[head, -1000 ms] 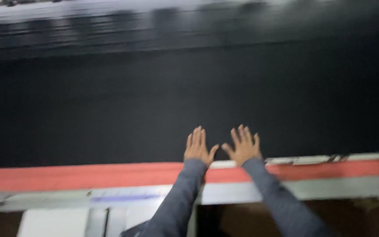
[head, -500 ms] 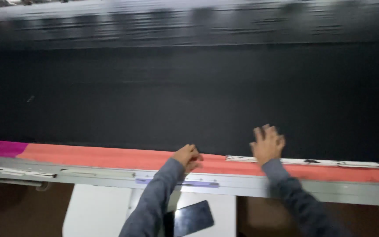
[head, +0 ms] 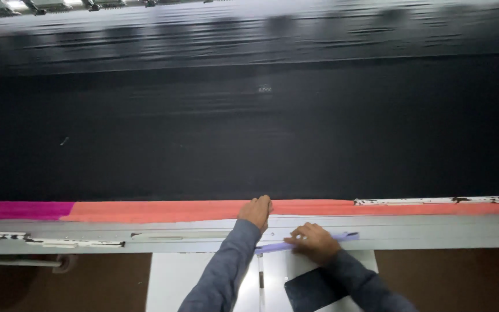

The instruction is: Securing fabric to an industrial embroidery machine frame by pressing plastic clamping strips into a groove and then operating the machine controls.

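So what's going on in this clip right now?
A person in grey sleeves stands at a wide sheet of black fabric on a long machine frame. The left hand rests on the orange strip along the fabric's near edge. The right hand pinches a thin pale purple strip lying on the grey metal rail.

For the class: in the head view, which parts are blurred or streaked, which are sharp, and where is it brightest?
Head view: the far top of the black sheet is streaked with motion blur; brightest at the top-left corner lights; the left hand, right hand and orange band are fairly sharp.
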